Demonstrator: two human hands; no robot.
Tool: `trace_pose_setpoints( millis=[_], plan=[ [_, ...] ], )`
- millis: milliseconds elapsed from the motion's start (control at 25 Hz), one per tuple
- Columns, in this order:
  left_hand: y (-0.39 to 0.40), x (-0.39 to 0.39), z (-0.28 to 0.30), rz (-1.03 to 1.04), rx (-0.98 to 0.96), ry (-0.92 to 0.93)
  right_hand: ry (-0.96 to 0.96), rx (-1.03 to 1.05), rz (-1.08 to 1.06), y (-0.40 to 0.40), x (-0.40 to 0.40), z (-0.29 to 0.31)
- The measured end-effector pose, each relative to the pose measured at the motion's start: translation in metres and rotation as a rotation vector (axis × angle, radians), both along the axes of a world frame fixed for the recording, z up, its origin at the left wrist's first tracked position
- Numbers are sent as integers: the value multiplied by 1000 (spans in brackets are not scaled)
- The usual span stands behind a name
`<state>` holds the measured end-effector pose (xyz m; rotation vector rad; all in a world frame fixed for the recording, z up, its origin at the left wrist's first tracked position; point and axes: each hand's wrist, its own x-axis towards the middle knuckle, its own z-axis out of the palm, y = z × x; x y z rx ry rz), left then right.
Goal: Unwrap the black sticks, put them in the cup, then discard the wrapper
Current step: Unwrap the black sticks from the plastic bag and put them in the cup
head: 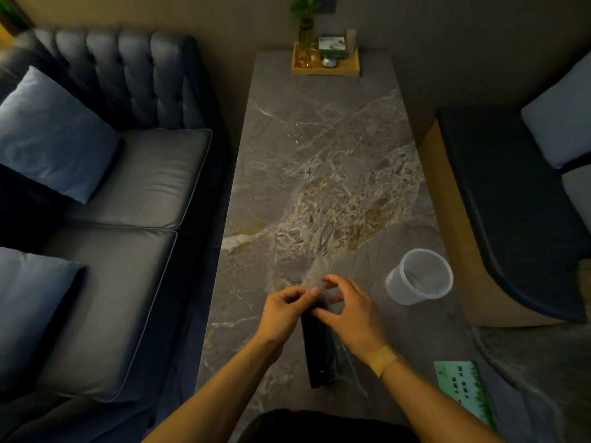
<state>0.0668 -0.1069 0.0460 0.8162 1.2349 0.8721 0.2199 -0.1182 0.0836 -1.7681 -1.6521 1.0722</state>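
A bundle of black sticks (319,350) in a clear plastic wrapper (343,354) is held over the near end of the marble table (319,174). My left hand (284,310) pinches the bundle's far end. My right hand (347,310) grips the same end from the right, its fingers on the clear film; a tan plaster sits on that wrist. A clear plastic cup (420,276) stands upright and empty to the right of my hands.
A wooden tray (324,67) with a plant vase and small items sits at the table's far end. A green card (463,391) lies at the near right. A blue sofa (128,193) with cushions runs along the left; a dark seat (511,203) is on the right.
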Motion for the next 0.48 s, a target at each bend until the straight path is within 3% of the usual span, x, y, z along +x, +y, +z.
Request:
trace_pose_setpoints(
  millis=[280,480],
  plan=[
    [9,-9,8,-25,22,33,187,-20,-198,16,17,-6],
    [14,-16,10,63,-39,14,441,-106,-342,16,40,-6]
  ],
)
